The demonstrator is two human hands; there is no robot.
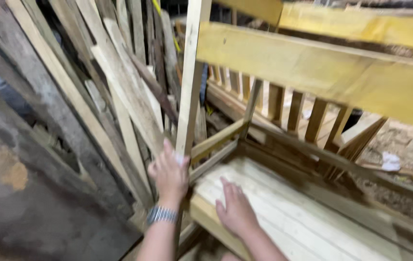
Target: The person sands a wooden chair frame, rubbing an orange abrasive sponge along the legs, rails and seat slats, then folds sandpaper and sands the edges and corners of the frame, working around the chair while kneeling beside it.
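My left hand [169, 174], with a metal band on its wrist, grips the upright pale wooden post [190, 77] of a slatted wooden frame [283, 63]. My right hand [236, 208] lies flat, fingers together, on the light planked panel [288, 212] at the bottom of that frame, near its front corner. The picture is blurred by motion.
Many long boards and planks [114, 82] lean in a stack at the left, close behind the post. A dark grey wall or floor surface [28, 193] fills the lower left. Short upright slats [295, 108] and sawdust-covered ground [404, 150] lie at the right.
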